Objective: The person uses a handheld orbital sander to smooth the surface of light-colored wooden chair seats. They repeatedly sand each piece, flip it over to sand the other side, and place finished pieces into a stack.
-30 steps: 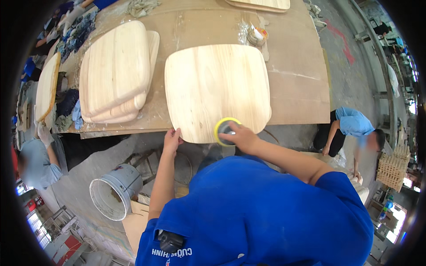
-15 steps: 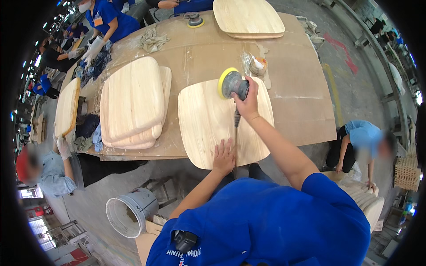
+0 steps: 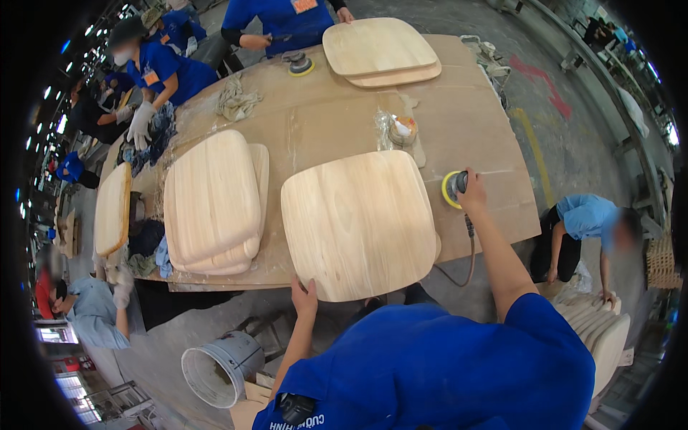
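In front of me a pale wooden panel (image 3: 358, 226) with rounded corners lies on the cardboard-covered table, its near edge jutting toward me. My left hand (image 3: 304, 295) grips the near left corner, with the thumb and fingers at its edge. Off the panel's right side, my right hand (image 3: 471, 195) is closed around a round orbital sander (image 3: 454, 188) with a yellow-rimmed pad. The sander is down by the table, and its hose (image 3: 469, 265) loops toward me. Beyond the panel's far edge stands a small tub (image 3: 402, 131) with white and orange contents.
More panels (image 3: 215, 197) are stacked to the left, others (image 3: 380, 46) at the far side, where a second sander (image 3: 301, 64) rests. A bucket (image 3: 218, 369) stands at lower left. Co-workers (image 3: 168, 68) work around the table (image 3: 487, 136); another (image 3: 584, 215) crouches at right.
My right hand has carried the sander off the panel to its right. My left hand has gone from flat on the surface to gripping the near left corner.
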The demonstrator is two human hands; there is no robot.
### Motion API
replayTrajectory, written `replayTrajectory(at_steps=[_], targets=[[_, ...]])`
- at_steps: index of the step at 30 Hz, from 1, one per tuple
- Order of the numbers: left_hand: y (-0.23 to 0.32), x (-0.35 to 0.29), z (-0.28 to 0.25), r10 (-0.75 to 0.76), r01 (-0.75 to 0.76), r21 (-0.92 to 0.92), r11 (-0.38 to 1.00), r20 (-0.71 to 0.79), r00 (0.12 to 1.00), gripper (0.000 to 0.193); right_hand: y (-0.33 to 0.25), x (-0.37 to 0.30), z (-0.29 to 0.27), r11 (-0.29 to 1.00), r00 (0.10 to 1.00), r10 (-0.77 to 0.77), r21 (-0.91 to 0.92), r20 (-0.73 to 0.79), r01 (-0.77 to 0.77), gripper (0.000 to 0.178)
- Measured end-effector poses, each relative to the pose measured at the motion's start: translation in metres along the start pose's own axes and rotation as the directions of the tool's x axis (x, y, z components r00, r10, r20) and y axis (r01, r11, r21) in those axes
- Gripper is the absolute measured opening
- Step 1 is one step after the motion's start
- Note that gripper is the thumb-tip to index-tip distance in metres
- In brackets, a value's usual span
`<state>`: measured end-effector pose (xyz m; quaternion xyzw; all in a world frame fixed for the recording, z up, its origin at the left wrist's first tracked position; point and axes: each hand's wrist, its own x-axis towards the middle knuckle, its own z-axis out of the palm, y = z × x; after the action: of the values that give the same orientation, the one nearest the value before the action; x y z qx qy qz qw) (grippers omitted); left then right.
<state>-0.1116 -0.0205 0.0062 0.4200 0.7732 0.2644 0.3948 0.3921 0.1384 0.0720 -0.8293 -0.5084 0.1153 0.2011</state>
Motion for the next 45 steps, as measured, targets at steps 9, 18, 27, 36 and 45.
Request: replayTrajectory(at_steps=[9,18,27,36,45], targets=[[-0.007,0.031,0.016,-0.25,0.242,-0.26,0.935,0.0,0.968,0.058,0.002,-0.01,0.03,0.997,0.989,-0.072,0.001,0.131,0.073,0.078],[0.101,-0.013,-0.078,-0.245,0.455,-0.633,0.626,0.394,0.886,0.052,-0.024,-0.018,0.029,0.998,0.952,-0.029,0.056,0.304,0.012,0.064],[0.137,-0.024,-0.094,-0.114,0.496,-0.686,0.532,0.523,0.845,0.049,-0.025,-0.07,-0.036,0.173,0.662,-0.158,0.68,0.733,-0.712,0.053],[0.17,-0.06,-0.083,-0.07,0.282,-0.808,0.518,0.289,0.955,0.054,-0.061,-0.09,-0.058,0.266,0.671,-0.079,0.664,0.738,-0.699,0.052],[0.333,-0.086,0.049,0.334,0.023,-0.71,0.704,0.359,0.872,0.061,0.087,0.02,-0.147,0.042,0.865,-0.059,0.867,0.498,-0.496,0.052]])
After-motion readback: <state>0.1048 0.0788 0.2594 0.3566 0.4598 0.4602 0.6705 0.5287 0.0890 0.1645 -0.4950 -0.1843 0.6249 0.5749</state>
